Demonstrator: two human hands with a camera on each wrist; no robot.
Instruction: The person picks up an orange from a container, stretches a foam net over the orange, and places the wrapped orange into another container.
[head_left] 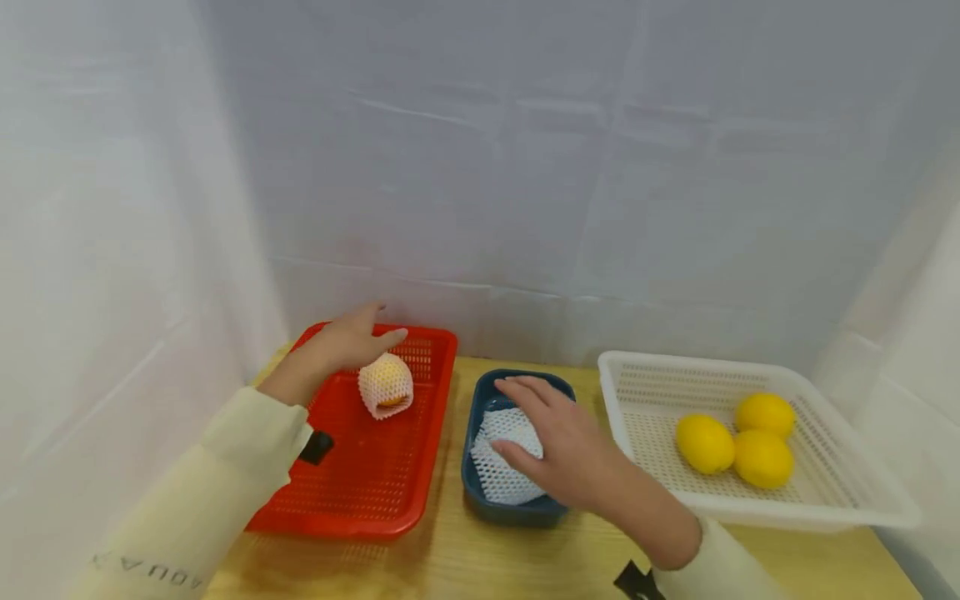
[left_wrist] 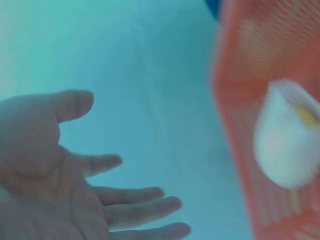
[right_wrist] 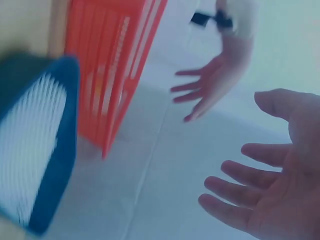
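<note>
A yellow lemon wrapped in a white foam net (head_left: pixel 386 385) sits in the back part of the red basket (head_left: pixel 429 467). Over that basket hovers my left hand (head_left: pixel 347 340), fingers spread and holding nothing; the left wrist view shows its bare palm beside the netted lemon (left_wrist: pixel 286 137). My right hand (head_left: pixel 566 442) is above the blue basket (head_left: pixel 517 514), fingers extended, nothing in the palm. Inside the blue basket lie white foam nets (head_left: pixel 504 462), partly covered by the right hand in the head view.
On the right a white basket (head_left: pixel 832 500) holds three lemons (head_left: pixel 763 458). All the baskets stand on a wooden table (head_left: pixel 442 567). White sheeting (head_left: pixel 480 183) hangs behind and at both sides.
</note>
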